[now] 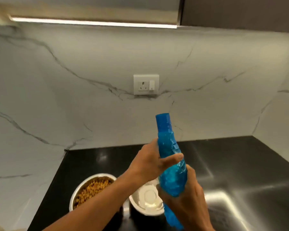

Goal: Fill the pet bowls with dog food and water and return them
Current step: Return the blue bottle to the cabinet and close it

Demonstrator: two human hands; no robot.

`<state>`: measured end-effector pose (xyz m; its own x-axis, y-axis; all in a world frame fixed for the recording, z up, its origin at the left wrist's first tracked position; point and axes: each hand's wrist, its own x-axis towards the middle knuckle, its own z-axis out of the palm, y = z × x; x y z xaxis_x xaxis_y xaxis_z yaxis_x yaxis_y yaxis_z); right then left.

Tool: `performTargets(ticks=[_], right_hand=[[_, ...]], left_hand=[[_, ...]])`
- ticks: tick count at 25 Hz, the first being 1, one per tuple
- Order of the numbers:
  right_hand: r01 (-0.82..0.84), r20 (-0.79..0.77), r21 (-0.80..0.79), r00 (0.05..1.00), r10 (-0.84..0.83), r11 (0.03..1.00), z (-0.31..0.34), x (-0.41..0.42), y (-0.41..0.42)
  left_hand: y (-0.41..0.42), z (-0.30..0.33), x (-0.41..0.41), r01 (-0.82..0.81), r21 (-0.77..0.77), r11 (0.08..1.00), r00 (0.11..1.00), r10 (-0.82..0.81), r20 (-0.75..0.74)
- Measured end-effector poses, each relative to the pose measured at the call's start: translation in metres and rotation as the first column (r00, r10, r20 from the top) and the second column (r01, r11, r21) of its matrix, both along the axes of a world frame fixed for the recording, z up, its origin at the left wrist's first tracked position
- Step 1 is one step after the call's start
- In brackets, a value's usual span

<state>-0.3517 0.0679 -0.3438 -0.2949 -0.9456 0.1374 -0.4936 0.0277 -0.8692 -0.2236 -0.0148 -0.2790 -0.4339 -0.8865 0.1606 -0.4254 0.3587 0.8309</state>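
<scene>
I hold a blue plastic water bottle [169,157] nearly upright over the counter, its blue cap on top. My left hand [150,164] wraps the bottle's middle, thumb across the front. My right hand [185,202] grips its lower part from the right. Below my left forearm a steel bowl [77,190] holds brown dog food kibble [92,189]. Right beside it sits a white bowl [140,202], and I cannot tell whether there is water in it; the bottle's base hangs in front of its right rim.
The bowls sit on a black glossy countertop [223,160] in a corner of white marble walls. A socket with switch [146,84] is on the back wall. A lit strip runs under the cabinet [93,22] overhead.
</scene>
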Motion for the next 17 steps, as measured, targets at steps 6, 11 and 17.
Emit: performTargets(ticks=[6, 11, 17], right_hand=[[-0.006, 0.062, -0.207, 0.998, 0.019, 0.978, 0.074, 0.037, -0.022], [-0.052, 0.047, -0.344, 0.996, 0.073, 0.938, 0.140, 0.063, -0.030], [-0.077, 0.025, -0.466, 0.995, 0.100, 0.881, 0.207, 0.086, -0.036]], left_hand=[[-0.003, 0.097, 0.032, 0.005, -0.322, 0.947, 0.996, 0.022, 0.081], [0.007, 0.173, 0.055, -0.025, -0.425, 0.905, 0.998, 0.050, 0.047], [0.011, 0.249, 0.074, -0.092, -0.478, 0.874, 0.995, 0.100, -0.010]])
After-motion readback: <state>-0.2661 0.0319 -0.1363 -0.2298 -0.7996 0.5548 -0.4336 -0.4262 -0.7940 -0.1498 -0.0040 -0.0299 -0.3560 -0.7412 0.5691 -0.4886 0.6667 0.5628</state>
